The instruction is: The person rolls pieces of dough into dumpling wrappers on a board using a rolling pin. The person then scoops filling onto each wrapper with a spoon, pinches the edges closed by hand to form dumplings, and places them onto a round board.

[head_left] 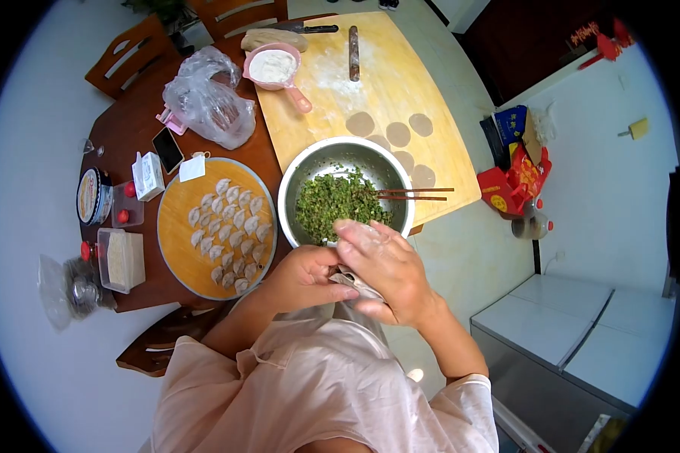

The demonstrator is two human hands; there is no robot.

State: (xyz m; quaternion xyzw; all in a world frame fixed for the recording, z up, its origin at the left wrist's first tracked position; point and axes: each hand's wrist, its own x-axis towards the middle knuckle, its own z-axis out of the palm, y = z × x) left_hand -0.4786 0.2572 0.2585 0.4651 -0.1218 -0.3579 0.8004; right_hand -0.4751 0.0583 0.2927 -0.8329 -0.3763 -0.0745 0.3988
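Observation:
My left hand (306, 278) is closed on a dumpling (355, 282) just in front of my body, its thumb along the near side. My right hand (391, 270) lies over the same dumpling, its floury fingers pressing from the right and partly hiding it. Right behind both hands is a steel bowl (283, 198) of chopped green filling (335, 202). A pair of chopsticks (434, 190) rests across its right rim. Round dough wrappers (398, 134) lie on the wooden board (453, 155) beyond. To the left, a round tray (172, 245) carries several finished dumplings (227, 228).
On the board are a rolling pin (353, 54), a knife (321, 29) and a pink scoop (299, 101) of flour. A plastic bag (208, 98), phone (168, 149), tissue pack (149, 176) and tubs (122, 260) occupy the table's left. A white cabinet (551, 313) stands at right.

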